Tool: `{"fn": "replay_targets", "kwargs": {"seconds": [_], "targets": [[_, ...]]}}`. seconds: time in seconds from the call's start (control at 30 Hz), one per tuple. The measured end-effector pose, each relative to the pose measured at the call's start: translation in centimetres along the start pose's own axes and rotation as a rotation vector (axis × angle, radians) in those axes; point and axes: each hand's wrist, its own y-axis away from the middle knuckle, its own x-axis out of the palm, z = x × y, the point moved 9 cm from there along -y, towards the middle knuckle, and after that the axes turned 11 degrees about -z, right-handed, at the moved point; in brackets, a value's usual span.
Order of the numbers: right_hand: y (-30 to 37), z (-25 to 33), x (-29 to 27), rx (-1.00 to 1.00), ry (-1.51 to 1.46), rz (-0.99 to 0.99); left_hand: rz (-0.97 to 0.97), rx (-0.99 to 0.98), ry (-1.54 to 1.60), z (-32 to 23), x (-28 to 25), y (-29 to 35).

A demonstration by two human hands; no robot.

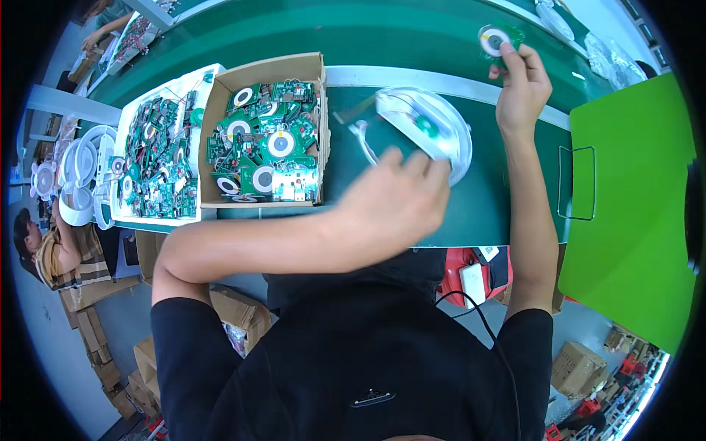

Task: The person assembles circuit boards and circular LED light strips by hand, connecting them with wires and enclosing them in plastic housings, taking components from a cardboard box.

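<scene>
Beyond the white strip at the far side of the green desk, the right hand is raised with a green circuit board pinched between thumb and fingers. A white ring with a dark centre sits on that board, whose outline is slightly blurred.

Nearer the middle of the desk, the left hand reaches across from the left, its fingers bent and close together at the near edge of a round white plastic housing. Motion blur and the back of the hand hide the fingertips, so I cannot tell whether they grip it. Inside the housing is a small green part, and a white cable lies just to its left.

Left of the housing stands an open cardboard box filled with green circuit boards, many bearing white rings. Just beside it, a white foam tray holds more boards and wires. White plastic rings are gathered at the desk's left end. To the right stands a bright green panel, with a thin metal wire loop at its near-left edge. Farther left, another person sits beside the desk.
</scene>
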Motion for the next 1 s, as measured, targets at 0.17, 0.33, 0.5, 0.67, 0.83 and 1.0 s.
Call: {"fn": "replay_targets", "kwargs": {"seconds": [0.17, 0.33, 0.5, 0.67, 0.83, 1.0], "targets": [[4.8, 1.5, 4.3, 0.001, 0.169, 0.415, -0.014, 0.020, 0.110, -2.6, 1.7, 1.0], [9.7, 3.7, 8.0, 0.039, 0.147, 0.790, -0.316, -0.483, 0.198, 9.6, -8.2, 0.5], [12.7, 3.0, 10.4, 0.267, 0.279, 0.787, -0.053, -0.627, 0.890, 16.7, -1.8, 2.1], [10.7, 3.5, 10.4, -0.087, 0.586, 0.577, -0.084, -0.777, 0.835, 20.2, -0.7, 3.9], [18.5, 3.3, 13.2, -0.502, 0.888, 1.056, -0.062, -0.842, 1.104, 19.6, 1.5, 5.0], [17.9, 2.6, 12.5, -0.405, 0.852, 1.098, -0.025, -0.902, 1.165, 19.6, 1.6, 5.8]]}}
